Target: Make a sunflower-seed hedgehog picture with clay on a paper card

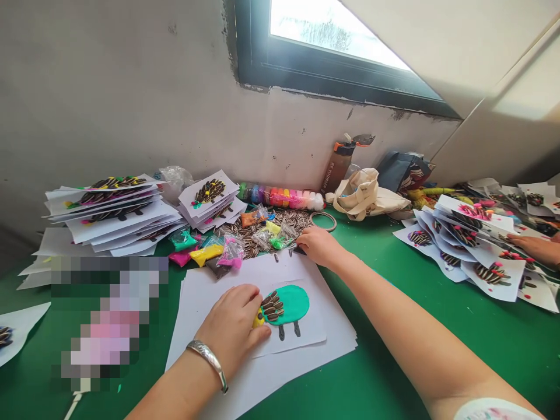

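Observation:
My left hand (236,321), a silver bangle at its wrist, lies on a small white paper (310,335) with thumb and fingers apart. Its fingertips are beside the yellow head (259,318) of a clay animal with a green body (293,300) and two dark legs. Striped sunflower seeds (272,306) stand in rows on the body's left part. Farther back, my right hand (321,248) reaches to the edge of a sunflower seed pile (258,236), fingers bent together and pointing down. Whatever is between those fingertips is hidden.
Bags of coloured clay (207,252) lie by the seeds. Finished seed pictures are stacked at left (122,219) and right (464,233). Behind are clay tubs (284,197), a tape roll (324,221), a bottle (339,166) and a cloth bag (363,195). Another person's hand (536,248) is far right.

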`<action>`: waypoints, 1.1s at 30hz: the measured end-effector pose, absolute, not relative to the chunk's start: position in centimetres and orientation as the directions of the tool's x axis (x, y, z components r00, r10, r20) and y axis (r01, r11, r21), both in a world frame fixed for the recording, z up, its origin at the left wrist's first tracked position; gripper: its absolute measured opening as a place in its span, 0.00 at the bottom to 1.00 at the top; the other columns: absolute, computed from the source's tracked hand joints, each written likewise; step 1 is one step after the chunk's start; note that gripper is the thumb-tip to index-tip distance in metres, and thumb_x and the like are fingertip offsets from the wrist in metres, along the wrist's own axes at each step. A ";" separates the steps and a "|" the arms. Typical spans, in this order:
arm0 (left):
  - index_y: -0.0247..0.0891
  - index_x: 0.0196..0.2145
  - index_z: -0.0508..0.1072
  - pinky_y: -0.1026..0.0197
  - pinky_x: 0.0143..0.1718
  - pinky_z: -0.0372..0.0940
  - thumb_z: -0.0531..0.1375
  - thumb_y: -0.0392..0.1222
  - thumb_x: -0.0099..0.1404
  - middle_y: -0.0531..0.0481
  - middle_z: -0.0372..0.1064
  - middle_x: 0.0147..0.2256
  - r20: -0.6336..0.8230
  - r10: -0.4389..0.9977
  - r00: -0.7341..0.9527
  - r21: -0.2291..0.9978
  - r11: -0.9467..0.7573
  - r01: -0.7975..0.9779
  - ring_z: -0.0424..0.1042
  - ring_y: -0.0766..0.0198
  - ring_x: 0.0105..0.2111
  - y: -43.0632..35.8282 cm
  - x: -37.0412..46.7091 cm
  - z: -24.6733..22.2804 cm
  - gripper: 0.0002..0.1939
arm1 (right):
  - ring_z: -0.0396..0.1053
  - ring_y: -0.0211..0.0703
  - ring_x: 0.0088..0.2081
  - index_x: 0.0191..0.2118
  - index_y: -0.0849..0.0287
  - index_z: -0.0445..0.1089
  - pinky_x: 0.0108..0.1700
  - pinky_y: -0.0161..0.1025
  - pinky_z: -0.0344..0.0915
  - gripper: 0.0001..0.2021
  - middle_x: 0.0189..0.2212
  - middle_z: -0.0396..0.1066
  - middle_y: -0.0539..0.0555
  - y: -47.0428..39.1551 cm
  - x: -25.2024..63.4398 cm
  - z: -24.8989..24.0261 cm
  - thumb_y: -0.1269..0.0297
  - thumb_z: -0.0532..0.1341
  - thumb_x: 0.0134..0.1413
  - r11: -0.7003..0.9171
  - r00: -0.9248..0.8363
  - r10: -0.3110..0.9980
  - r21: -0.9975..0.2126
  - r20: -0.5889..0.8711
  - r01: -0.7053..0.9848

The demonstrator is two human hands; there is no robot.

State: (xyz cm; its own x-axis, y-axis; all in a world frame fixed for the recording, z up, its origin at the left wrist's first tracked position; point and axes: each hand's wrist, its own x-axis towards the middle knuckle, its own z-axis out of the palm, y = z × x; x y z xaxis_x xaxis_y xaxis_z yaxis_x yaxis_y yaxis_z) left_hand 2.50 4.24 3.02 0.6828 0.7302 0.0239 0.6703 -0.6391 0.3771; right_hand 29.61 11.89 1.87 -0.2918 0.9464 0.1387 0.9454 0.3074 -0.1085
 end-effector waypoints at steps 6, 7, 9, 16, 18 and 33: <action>0.36 0.38 0.72 0.49 0.50 0.62 0.60 0.39 0.57 0.43 0.67 0.43 0.023 0.732 0.680 0.377 -0.637 0.673 0.65 0.52 0.45 4.1 2.5 3.1 0.10 | 0.65 0.42 0.35 0.29 0.60 0.71 0.36 0.35 0.56 0.08 0.30 0.69 0.55 12.3 29.6 2.3 0.77 0.57 0.50 0.323 -0.315 0.945 -0.094 0.086 0.942; 0.36 0.38 0.72 0.49 0.50 0.61 0.59 0.39 0.58 0.43 0.67 0.43 0.021 0.733 0.680 0.377 -0.636 0.674 0.65 0.52 0.45 4.1 2.5 3.1 0.10 | 0.65 0.42 0.35 0.29 0.60 0.71 0.36 0.34 0.55 0.08 0.30 0.68 0.55 12.3 29.5 2.4 0.78 0.57 0.50 0.321 -0.313 0.946 -0.097 0.083 0.942; 0.36 0.39 0.72 0.49 0.50 0.61 0.59 0.39 0.58 0.43 0.67 0.43 0.016 0.732 0.681 0.377 -0.635 0.674 0.65 0.52 0.45 4.1 2.5 3.1 0.10 | 0.64 0.42 0.34 0.29 0.60 0.70 0.34 0.34 0.55 0.07 0.30 0.68 0.55 12.3 29.2 2.6 0.78 0.58 0.49 0.306 -0.298 0.951 -0.105 0.085 0.946; 0.37 0.38 0.72 0.49 0.50 0.61 0.60 0.40 0.57 0.43 0.67 0.43 0.020 0.731 0.682 0.370 -0.639 0.674 0.66 0.52 0.45 4.2 2.5 3.1 0.10 | 0.61 0.40 0.29 0.36 0.59 0.66 0.31 0.35 0.54 0.09 0.28 0.67 0.54 8.2 29.3 4.9 0.73 0.49 0.58 0.124 -0.075 0.970 -0.207 0.230 0.970; 0.37 0.39 0.72 0.49 0.50 0.61 0.61 0.41 0.57 0.43 0.67 0.44 0.014 0.729 0.685 0.374 -0.639 0.672 0.66 0.51 0.45 4.2 2.5 3.1 0.11 | 0.61 0.38 0.29 0.39 0.57 0.65 0.32 0.34 0.57 0.08 0.28 0.66 0.51 5.7 29.0 5.0 0.67 0.49 0.60 0.107 0.025 0.963 -0.465 0.269 0.879; 0.37 0.35 0.71 0.50 0.48 0.61 0.60 0.41 0.58 0.44 0.67 0.42 0.030 0.718 0.696 0.375 -0.653 0.658 0.66 0.52 0.43 4.2 2.6 3.3 0.08 | 0.67 0.32 0.26 0.32 0.63 0.71 0.33 0.32 0.66 0.07 0.26 0.70 0.51 -0.6 24.8 4.2 0.70 0.66 0.43 -0.345 -0.050 0.931 -0.823 -0.363 -0.451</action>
